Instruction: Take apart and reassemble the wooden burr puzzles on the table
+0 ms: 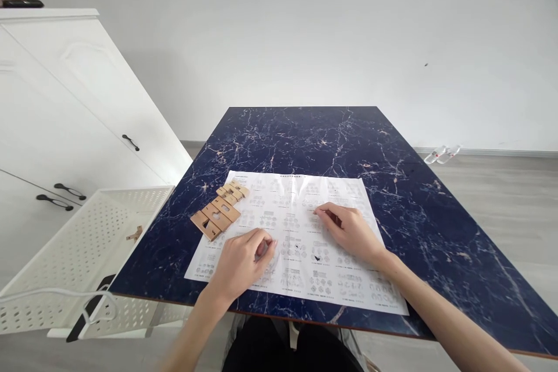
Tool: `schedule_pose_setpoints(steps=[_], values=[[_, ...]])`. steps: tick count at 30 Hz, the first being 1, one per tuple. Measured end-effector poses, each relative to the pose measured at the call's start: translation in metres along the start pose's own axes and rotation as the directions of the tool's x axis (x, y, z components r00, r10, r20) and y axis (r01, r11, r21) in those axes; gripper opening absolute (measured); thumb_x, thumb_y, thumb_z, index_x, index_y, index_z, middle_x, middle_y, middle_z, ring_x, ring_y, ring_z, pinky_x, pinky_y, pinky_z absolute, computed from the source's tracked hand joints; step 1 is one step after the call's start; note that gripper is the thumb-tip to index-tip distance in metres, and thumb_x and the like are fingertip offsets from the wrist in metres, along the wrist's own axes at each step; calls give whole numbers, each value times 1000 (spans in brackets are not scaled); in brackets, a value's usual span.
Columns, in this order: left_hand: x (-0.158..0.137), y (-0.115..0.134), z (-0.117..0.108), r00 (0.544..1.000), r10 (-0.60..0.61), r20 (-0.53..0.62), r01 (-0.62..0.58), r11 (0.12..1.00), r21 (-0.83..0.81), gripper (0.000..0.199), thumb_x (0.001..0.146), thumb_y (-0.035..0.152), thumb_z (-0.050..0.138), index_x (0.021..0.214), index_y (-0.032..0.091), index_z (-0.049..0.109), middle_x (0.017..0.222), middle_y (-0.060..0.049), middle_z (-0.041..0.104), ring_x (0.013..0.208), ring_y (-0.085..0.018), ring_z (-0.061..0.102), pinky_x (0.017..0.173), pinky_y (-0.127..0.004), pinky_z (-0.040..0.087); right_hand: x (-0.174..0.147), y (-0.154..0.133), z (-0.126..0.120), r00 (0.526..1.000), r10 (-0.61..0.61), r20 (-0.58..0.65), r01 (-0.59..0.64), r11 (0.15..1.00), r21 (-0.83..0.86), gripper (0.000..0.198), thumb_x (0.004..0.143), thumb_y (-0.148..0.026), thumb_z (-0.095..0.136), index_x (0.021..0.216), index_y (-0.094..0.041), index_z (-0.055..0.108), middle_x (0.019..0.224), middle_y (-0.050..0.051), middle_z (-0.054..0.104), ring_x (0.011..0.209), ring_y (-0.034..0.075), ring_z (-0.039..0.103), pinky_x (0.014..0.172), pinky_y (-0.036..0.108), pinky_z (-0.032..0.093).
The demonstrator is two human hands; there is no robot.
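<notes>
**Printed sheet (288,232) spread on marbled counter (296,139)**

The sheet is laid on the near half of the counter, with wooden tiles (221,211) lined up across its edge at ten o'clock from its middle. The left hand (239,256) is held over it at eight o'clock and the right hand (349,229) at two, well apart, fingers curled; whether anything small is pinched cannot be told. The paper is judged light, limp, slippery and easily torn, best lifted by opposite corners. The tiles, seemingly stiff and light, are best gripped by their edges.
</notes>
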State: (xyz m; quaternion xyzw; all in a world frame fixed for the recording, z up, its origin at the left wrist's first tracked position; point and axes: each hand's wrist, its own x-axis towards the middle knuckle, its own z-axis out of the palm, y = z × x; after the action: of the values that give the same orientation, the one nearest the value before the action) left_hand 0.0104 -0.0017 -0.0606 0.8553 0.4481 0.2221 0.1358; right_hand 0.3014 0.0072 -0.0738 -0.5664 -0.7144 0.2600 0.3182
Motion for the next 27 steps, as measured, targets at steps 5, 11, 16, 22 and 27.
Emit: schedule_pose_setpoints(steps=[5, 11, 16, 22, 27], values=[[-1, 0, -4, 999, -39, -3, 39, 999, -31, 29, 109, 36, 51, 86, 21, 58, 67, 4, 58, 55, -11, 54, 53, -23, 39, 3, 4, -1, 999, 32, -37, -32, 999, 10, 38, 111, -46, 46, 86, -23, 63, 63, 1, 63, 50, 16, 50, 51, 31, 35], [-1, -2, -4, 999, -35, 28, 37, 997, -69, 28, 109, 36, 51, 87, 21, 60, 69, 4, 62, 55, -11, 56, 54, -23, 42, 5, 6, 1, 1000, 6, -24, -7, 999, -41, 31, 110, -39, 46, 90, -23, 64, 71, 3, 70, 57, 19, 59, 55, 32, 40], [0, 0, -6, 998, -48, 38, 51, 996, -77, 27, 108, 36, 52, 87, 21, 61, 69, 4, 64, 57, -11, 59, 54, -24, 43, 5, 8, 4, 1000, -10, 1, 10, 998, -70, 30, 110, -37, 47, 95, -22, 67, 78, 5, 75, 60, 19, 64, 55, 32, 43], [0, 1, -7, 998, -47, 36, 50, 995, -91, 28, 109, 36, 51, 88, 21, 61, 70, 3, 66, 57, -12, 61, 55, -24, 44, 4, 8, 4, 999, -40, 27, 43, 993, -110, 32, 112, -39, 45, 98, -22, 68, 81, 6, 77, 62, 19, 67, 55, 32, 45], [0, 1, -7, 998, -52, 38, 56, 993, -106, 27, 109, 36, 52, 88, 22, 60, 71, 3, 67, 58, -12, 61, 55, -24, 45, 3, 6, 4, 998, -68, 14, 70, 990, -122, 33, 112, -40, 45, 98, -23, 70, 80, 6, 78, 59, 18, 67, 54, 33, 47]])
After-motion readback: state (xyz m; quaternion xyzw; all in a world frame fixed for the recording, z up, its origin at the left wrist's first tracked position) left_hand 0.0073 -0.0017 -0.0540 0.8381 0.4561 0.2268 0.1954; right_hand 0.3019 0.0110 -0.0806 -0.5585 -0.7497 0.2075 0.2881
